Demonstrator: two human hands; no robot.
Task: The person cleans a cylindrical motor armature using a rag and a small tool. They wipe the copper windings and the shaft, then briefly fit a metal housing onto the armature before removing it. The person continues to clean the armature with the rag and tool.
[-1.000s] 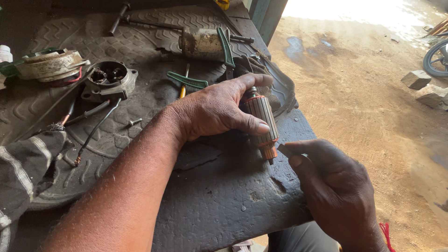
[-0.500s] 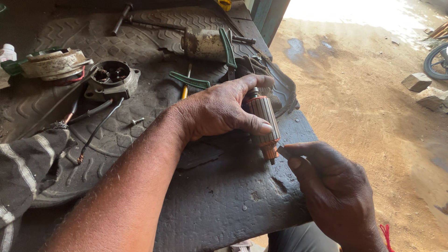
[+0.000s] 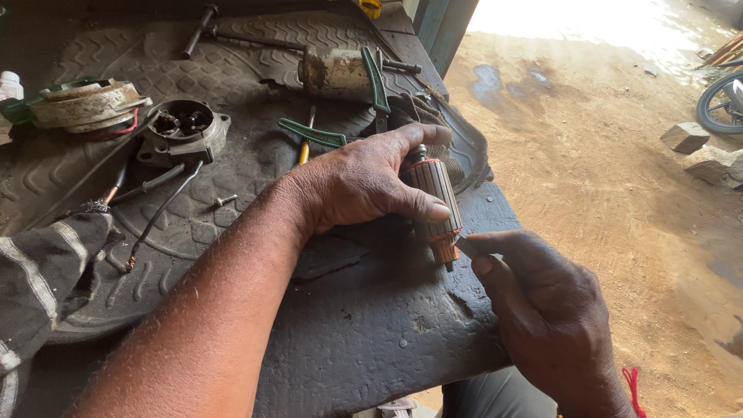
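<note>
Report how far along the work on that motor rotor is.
Done: the motor is apart; its round housing and coil ring lie on the rubber mat. In hand: the left hand pins the rotor on the mat, while the right hand puts a thin tool tip to its copper end. Left: the parts are not yet back together.

- My left hand [image 3: 364,182] covers much of the motor rotor [image 3: 435,203]; I see only its ribbed side and copper end.
- The thin tool [image 3: 463,246] in my right hand [image 3: 542,310] is mostly buried in the fingers; I can't tell its kind.
- The wheel [image 3: 721,101], far right, is cut by the edge.
- The striped cloth [image 3: 39,286], near left, runs off the edge.
</note>
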